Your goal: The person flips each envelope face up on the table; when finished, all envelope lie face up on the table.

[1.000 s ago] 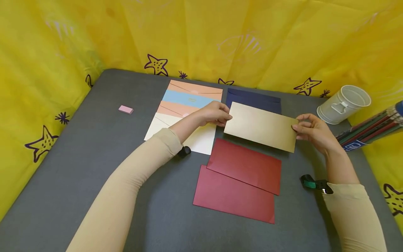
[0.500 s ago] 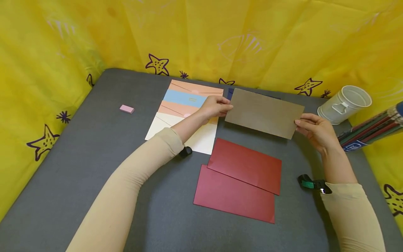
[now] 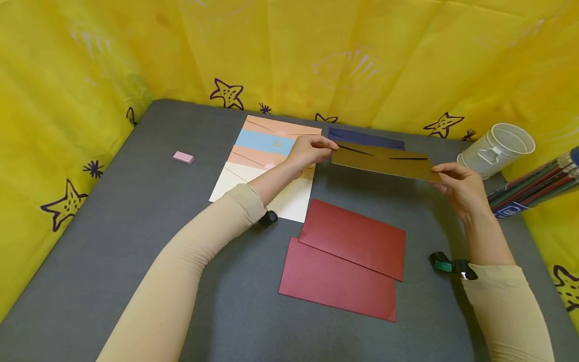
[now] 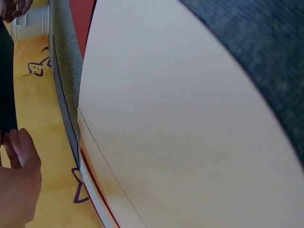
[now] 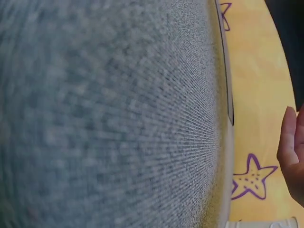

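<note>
Between both hands a gold envelope (image 3: 384, 165) is held up above the table, tilted so that its flap side with dark flap lines shows as a narrow band. My left hand (image 3: 309, 152) pinches its left end, fingers on top. At the other end the thumb and fingers of my right hand (image 3: 460, 187) pinch the corner. Behind it lies a navy envelope (image 3: 366, 137), partly covered in the head view. In the left wrist view the held envelope (image 4: 6, 80) looks dark beside the left hand (image 4: 21, 185). The right wrist view shows the right hand (image 5: 293, 152) at the edge.
Two red envelopes (image 3: 357, 236) overlap at the front. Under the left forearm is a column of cream (image 3: 289, 206), peach and blue (image 3: 258, 142) envelopes. A pink eraser (image 3: 183, 157) lies left; a white metal can (image 3: 490, 153) and packed pencils (image 3: 529, 186) stand right.
The gold envelope has been tilted from its plain face through a dull, shaded view to its flap side, seen narrow. Both hands have risen slightly with it; the navy envelope shows more again.
</note>
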A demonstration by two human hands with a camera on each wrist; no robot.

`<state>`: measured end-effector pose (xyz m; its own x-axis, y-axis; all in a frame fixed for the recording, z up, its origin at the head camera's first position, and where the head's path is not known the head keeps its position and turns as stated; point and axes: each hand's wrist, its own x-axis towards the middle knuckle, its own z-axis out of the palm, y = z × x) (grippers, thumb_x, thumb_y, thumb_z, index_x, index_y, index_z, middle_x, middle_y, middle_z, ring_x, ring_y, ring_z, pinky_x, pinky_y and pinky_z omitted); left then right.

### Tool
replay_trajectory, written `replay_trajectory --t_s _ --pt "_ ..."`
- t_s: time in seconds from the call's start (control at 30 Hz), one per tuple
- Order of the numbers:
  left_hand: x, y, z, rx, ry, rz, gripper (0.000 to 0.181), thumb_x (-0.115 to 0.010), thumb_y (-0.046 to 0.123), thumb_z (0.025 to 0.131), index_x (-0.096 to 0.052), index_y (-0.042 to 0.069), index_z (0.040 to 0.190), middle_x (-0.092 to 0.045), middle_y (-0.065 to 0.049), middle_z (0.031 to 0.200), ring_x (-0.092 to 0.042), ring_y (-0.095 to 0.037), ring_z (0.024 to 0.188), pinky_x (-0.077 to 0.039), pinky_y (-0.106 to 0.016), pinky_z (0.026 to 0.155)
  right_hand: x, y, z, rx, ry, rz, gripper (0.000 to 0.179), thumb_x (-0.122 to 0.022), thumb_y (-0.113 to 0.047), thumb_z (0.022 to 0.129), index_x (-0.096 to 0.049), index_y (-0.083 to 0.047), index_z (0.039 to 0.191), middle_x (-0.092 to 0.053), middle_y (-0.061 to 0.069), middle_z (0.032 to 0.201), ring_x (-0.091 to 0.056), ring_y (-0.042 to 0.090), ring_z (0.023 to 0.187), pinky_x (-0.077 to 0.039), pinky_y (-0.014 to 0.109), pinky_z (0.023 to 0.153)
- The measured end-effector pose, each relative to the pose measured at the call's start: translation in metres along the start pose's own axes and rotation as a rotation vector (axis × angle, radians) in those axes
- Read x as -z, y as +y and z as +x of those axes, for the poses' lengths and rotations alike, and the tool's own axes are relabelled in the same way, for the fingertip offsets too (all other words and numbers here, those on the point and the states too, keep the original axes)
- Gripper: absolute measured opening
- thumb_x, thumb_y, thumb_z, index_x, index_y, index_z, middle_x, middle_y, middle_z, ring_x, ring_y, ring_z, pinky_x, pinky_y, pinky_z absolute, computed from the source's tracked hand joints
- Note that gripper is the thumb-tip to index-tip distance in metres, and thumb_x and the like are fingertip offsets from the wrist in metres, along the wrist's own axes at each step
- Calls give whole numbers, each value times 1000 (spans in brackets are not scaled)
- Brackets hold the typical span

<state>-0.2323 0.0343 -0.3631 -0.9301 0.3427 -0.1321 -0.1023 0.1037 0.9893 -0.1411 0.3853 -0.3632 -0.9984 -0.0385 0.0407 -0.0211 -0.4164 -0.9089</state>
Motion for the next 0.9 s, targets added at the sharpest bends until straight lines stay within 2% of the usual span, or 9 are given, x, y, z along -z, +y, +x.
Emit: replay_trajectory --t_s 0.13,0.2,0.37,0.47,0.53,0.6,0.7,0.8,0.9 --pt "-2 -2 2 11 21 -44 19 -63 4 94 -73 -1 110 -69 -19 121 -70 -18 93 -56 -42 98 0 1 0 -15 14 -41 26 -51 14 93 -75 4 95 -70 6 93 -72 16 85 -61 24 74" --pt "-3 -2 3 23 36 -51 20 -62 2 94 -73 -2 109 -69 -18 121 -71 -18 93 -57 -41 97 -1 1 0 -24 26 -74 26 -52 13 93 -76 2 95 -72 3 92 -69 11 81 -59 18 71" --pt "-5 -3 5 50 62 -27 25 -57 3 94 -73 1 113 -68 -14 125 -68 -14 88 -59 -36 93 -3 0 2 -56 24 -121 28 -52 13 94 -77 1 99 -77 1 94 -68 9 75 -57 17 67" --pt "-7 -3 5 44 58 47 32 -58 1 91 -69 4 121 -67 -14 127 -66 -17 91 -59 -32 85 -3 -1 4 -106 19 -122 26 -54 10 94 -77 1 102 -78 2 97 -73 13 78 -60 22 70" --pt "-10 -2 5 26 61 148 42 -60 -1 88 -65 7 129 -65 -13 129 -64 -20 101 -55 -27 80 -4 -1 7 -140 40 -150 25 -56 8 94 -78 -2 102 -78 0 98 -73 11 81 -60 21 71" --pt "-13 -2 5 5 72 247 52 -61 -3 84 -59 7 135 -64 -13 130 -62 -24 111 -49 -27 78 -5 0 9 -167 70 -191 25 -58 7 93 -78 -6 102 -78 -4 97 -72 9 82 -59 20 71" --pt "-17 -2 7 6 102 348 59 -62 -3 82 -53 6 139 -64 -12 130 -59 -26 122 -50 -27 86 -5 0 13 -192 112 -206 28 -60 10 91 -77 -8 103 -76 -3 92 -71 9 81 -59 20 70" --pt "-20 -1 8 23 129 381 55 -63 -4 81 -53 3 135 -64 -13 128 -59 -28 121 -52 -33 95 -4 1 17 -231 144 -197 31 -61 13 89 -72 -11 105 -74 -1 87 -72 11 76 -60 21 68" --pt "-20 -2 10 39 146 394 50 -63 -4 81 -58 1 130 -65 -13 126 -60 -27 120 -52 -34 98 -4 2 22 -280 168 -213 31 -62 12 88 -72 -14 102 -75 -2 84 -73 10 75 -60 20 67"
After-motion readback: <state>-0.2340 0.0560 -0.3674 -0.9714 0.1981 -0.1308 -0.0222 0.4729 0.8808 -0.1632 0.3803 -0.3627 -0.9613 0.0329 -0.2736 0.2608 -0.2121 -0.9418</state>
